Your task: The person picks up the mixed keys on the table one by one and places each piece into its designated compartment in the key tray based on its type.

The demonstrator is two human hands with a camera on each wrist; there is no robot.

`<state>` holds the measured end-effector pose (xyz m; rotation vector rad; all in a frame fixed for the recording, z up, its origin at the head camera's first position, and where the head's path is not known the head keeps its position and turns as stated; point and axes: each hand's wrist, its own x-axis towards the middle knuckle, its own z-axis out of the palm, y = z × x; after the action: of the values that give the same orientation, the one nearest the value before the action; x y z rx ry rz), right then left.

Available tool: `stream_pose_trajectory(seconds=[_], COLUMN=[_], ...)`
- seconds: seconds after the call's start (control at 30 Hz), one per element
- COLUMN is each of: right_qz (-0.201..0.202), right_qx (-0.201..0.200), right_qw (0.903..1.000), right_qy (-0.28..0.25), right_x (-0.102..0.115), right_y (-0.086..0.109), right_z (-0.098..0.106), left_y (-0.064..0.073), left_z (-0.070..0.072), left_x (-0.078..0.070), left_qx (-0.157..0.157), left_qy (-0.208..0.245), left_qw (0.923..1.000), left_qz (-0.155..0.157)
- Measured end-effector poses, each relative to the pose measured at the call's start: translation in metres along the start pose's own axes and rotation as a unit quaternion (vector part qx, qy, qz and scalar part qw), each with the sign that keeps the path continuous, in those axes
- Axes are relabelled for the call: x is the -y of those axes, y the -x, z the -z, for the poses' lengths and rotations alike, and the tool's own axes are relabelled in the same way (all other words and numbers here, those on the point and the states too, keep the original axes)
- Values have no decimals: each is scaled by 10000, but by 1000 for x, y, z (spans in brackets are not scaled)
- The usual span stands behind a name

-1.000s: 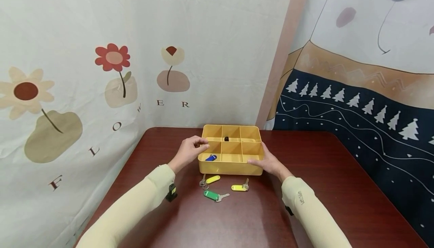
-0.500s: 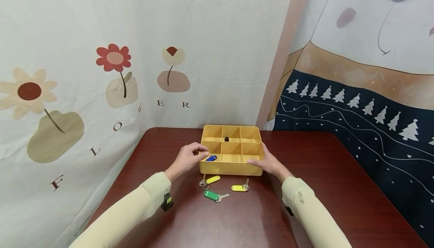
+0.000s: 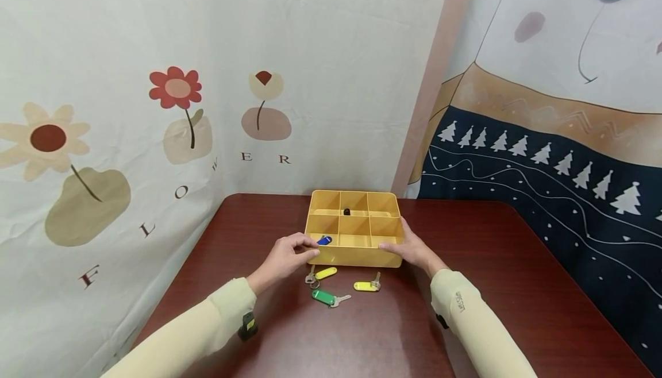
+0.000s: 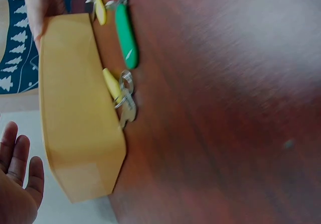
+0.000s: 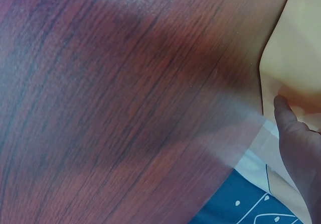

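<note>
A yellow compartment box (image 3: 357,256) stands toward the back of the table. My right hand (image 3: 414,247) grips its front right corner, thumb on the front wall and fingers along the side. In the right wrist view the thumb (image 5: 284,111) presses the box wall. My left hand (image 3: 287,257) hovers by the front left corner, fingers loosely bent; the left wrist view shows nothing in the visible fingers (image 4: 19,156). A blue key tag (image 3: 324,240) lies in the front left compartment, and a small black object (image 3: 346,212) in the back middle one.
In front of the box lie a yellow key tag with a key (image 3: 326,273), another yellow key tag (image 3: 365,286) with a key, and a green key tag (image 3: 323,297) with a key. A printed cloth (image 3: 331,79) hangs behind the table (image 3: 465,286).
My left hand has moved down and toward me, from over the box's left compartments to its front left corner. My right hand stays on the box; the keys have not moved.
</note>
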<state>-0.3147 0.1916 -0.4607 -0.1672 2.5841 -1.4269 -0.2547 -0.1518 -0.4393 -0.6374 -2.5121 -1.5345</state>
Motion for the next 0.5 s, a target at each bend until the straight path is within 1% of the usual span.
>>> stream_pose_trajectory(seconds=[0.2, 0.23, 0.37, 0.43, 0.47, 0.5], right_qz=[25, 35, 63, 51, 57, 35], right_qx=[19, 19, 41, 36, 49, 52], right_qw=[10000, 10000, 9999, 10000, 9999, 10000], right_qy=[-21, -36, -80, -76, -72, -70], right_x=[-2, -2, -2, -3, -3, -3], right_y=[-1, -1, -2, -3, -3, -3], right_z=[-1, -1, 0, 0, 0, 0], left_y=[14, 17, 22, 24, 24, 25], left_z=[-9, -9, -12, -14, -16, -17], left_x=[5, -1, 0, 1, 8, 9], left_qx=[187, 204, 266, 338, 389, 420], left_qy=[8, 13, 32, 132, 195, 204], left_qw=[9998, 9998, 9996, 9993, 9990, 9988], left_qz=[-25, 4, 65, 134, 141, 159])
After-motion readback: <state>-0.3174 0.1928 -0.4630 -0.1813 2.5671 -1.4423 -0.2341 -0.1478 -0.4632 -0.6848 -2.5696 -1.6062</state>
